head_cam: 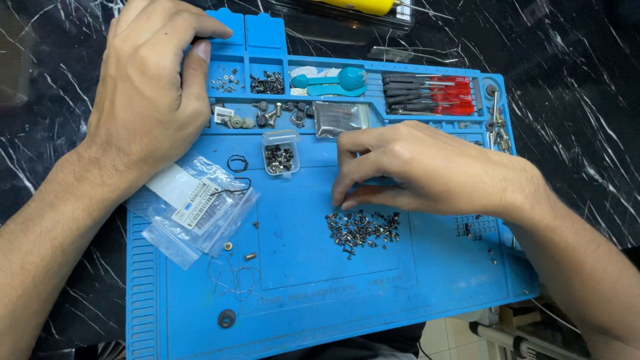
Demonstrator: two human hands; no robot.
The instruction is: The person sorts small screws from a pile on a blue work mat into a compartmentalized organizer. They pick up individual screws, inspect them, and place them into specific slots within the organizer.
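**Sorting tiny screws on the blue mat**

Right hand (427,170) hovers right over the pile of small screws (363,230) mid-mat, thumb and forefinger pressed together at the pile's top edge; can't tell if a screw is pinched. Left hand (150,93) rests curled on the blue mat (320,293), fingertips at the screw compartments. Clear plastic bags (193,210) lie just below it, with a small clear box (280,155) of screws nearby.

Pretty bright, even light from overhead, so shadows stay soft and short, mostly tucked under the right hand (427,170) toward 6 o'clock. Glare on the clear plastic bags (200,210) at 9 o'clock. Center is sharp; corners look slightly stretched and softer.
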